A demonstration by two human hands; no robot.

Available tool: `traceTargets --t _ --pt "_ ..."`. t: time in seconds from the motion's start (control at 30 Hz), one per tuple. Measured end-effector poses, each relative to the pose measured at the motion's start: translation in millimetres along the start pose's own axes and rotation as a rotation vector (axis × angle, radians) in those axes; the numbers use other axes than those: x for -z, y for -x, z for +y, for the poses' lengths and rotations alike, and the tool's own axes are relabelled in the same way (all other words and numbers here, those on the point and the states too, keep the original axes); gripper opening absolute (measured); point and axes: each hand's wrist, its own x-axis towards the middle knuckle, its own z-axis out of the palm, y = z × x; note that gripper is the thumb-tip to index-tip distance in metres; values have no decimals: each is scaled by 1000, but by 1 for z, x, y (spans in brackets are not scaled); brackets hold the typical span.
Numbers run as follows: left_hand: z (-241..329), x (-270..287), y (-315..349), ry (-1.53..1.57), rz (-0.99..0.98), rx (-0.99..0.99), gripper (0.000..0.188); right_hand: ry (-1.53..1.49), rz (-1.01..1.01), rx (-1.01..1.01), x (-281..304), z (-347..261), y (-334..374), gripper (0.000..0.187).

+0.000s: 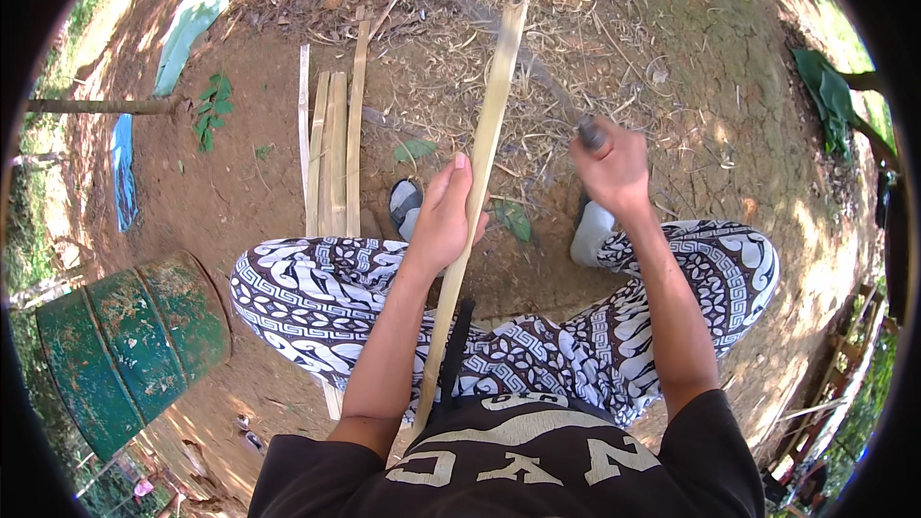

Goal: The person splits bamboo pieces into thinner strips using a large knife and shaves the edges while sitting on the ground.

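My left hand [447,216] is wrapped round a long, pale bamboo strip [489,125], thumb lying along its face. The strip slants from beside my waist, between my knees, up past the top of the view, with a darker node near its far end. To the right of it, my right hand [616,165] is closed round the dark handle of a knife [593,134]. A greyish blade, smeared by motion, seems to run from the handle up and left toward the strip. Whether the blade touches the bamboo I cannot tell.
Several split bamboo strips [336,149] lie on the soil left of my feet. Thin curled shavings [566,48] cover the ground ahead. A rusty green drum [134,345] lies at the left, near a blue plastic piece [124,173]. A narrow black object [459,345] rests at my lap.
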Motion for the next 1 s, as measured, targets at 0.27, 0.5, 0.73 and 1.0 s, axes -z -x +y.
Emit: traceTargets --t 0.27,0.5,0.73,1.0 --pt "-12 12 16 161 -366 144 36 311 -79 552 -4 -22 16 16" --pt "-9 -6 -9 85 -101 111 34 673 -8 242 12 47 -23 10" --pt "-16 -2 4 161 -231 149 35 434 -103 369 -13 -3 12 17" --pt "-14 3 -2 92 -130 162 37 813 36 77 38 71 -36 9"
